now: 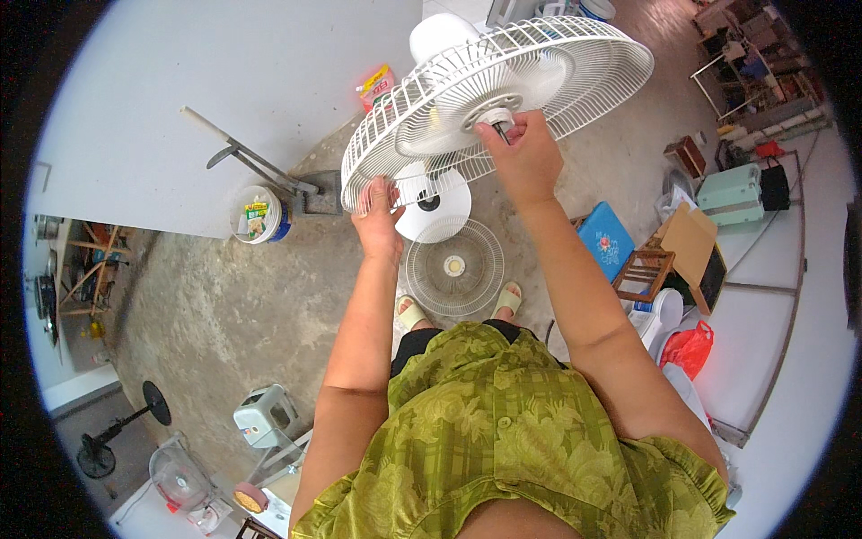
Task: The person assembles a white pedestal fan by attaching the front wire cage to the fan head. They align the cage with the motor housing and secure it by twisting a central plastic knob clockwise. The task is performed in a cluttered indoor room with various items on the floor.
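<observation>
A white standing fan, its blades off, rises in front of me with the motor housing (440, 38) behind its round wire rear grille (417, 108). My left hand (379, 225) is closed round the grille's lower left rim. At the centre, my right hand (528, 160) has thumb and fingers closed on the white plastic nut (495, 118) at the hub, beside the dark shaft. Part of the nut is hidden by the fingers. Below stands the fan's round white base (438, 214). Flat on the floor by my feet lies the round front grille (455, 286).
A white bucket (262, 220) with packages stands left, beside a long-handled dustpan (320, 193). On the right are a blue panel (606, 238), a small wooden stool (644, 274), a cardboard box (690, 235) and a red bag (690, 349). A pale plastic stool (260, 415) stands lower left.
</observation>
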The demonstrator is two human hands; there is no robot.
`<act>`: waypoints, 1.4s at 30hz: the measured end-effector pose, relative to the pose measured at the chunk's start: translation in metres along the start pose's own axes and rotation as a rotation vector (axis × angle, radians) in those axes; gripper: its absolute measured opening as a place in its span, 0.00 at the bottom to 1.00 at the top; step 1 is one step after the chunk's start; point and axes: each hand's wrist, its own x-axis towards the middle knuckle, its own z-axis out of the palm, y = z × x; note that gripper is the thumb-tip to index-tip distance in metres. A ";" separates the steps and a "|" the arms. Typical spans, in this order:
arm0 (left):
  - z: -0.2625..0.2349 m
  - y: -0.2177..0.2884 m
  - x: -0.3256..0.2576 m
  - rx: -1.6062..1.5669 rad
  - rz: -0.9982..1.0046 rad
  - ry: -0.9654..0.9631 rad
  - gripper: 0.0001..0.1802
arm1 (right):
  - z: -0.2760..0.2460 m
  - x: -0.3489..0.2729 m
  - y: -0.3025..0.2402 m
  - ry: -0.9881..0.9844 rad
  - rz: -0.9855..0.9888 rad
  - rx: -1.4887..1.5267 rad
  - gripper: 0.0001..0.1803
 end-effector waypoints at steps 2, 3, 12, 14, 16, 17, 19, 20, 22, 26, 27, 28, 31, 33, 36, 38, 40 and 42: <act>0.000 0.001 -0.001 -0.002 -0.004 -0.001 0.19 | -0.001 0.001 0.000 -0.032 0.057 0.046 0.26; 0.000 0.001 0.000 -0.009 -0.002 -0.004 0.19 | -0.001 0.002 0.000 -0.038 0.072 0.074 0.26; -0.004 -0.001 0.004 0.039 -0.001 -0.034 0.19 | 0.019 0.006 0.026 -0.055 0.108 0.436 0.25; -0.001 0.001 0.003 0.041 -0.008 -0.030 0.19 | 0.019 0.007 0.027 -0.078 0.148 0.522 0.25; -0.001 0.002 0.001 0.043 0.004 -0.032 0.19 | 0.021 0.008 0.030 -0.116 0.206 0.668 0.24; -0.001 0.003 0.000 0.044 0.011 -0.033 0.19 | 0.021 0.008 0.028 -0.141 0.250 0.699 0.23; 0.002 0.004 -0.001 -0.006 0.003 -0.003 0.17 | 0.017 0.009 0.023 -0.189 0.337 0.758 0.22; 0.003 0.005 -0.001 -0.032 -0.002 0.011 0.16 | 0.014 0.008 0.020 -0.206 0.374 0.796 0.22; 0.001 0.004 0.000 -0.033 -0.007 0.010 0.16 | 0.008 0.007 0.013 -0.239 0.446 0.874 0.21; -0.002 0.000 0.002 0.031 0.000 -0.018 0.19 | 0.009 0.008 0.011 -0.218 0.466 0.855 0.20; -0.002 0.000 0.003 0.031 0.002 -0.018 0.19 | 0.010 0.008 0.011 -0.210 0.453 0.855 0.20; -0.002 0.000 0.003 0.032 0.005 -0.017 0.19 | 0.011 0.007 0.012 -0.202 0.441 0.857 0.20; -0.001 0.000 0.003 0.040 0.010 -0.009 0.19 | 0.020 0.007 0.021 -0.086 0.194 0.680 0.22; -0.001 0.000 0.004 0.047 0.009 -0.004 0.19 | 0.019 0.006 0.022 -0.047 0.112 0.550 0.23; -0.002 0.000 0.006 0.049 0.014 0.002 0.19 | 0.016 0.001 0.016 0.021 0.007 0.340 0.25; -0.001 0.000 0.006 0.047 0.023 -0.004 0.19 | 0.014 -0.001 0.012 0.059 -0.029 0.229 0.25; -0.002 0.000 0.006 0.051 0.018 -0.008 0.20 | 0.013 -0.002 0.008 0.082 -0.040 0.157 0.26; -0.002 -0.001 0.007 0.047 0.015 -0.012 0.20 | 0.012 -0.003 0.005 0.103 -0.078 0.062 0.26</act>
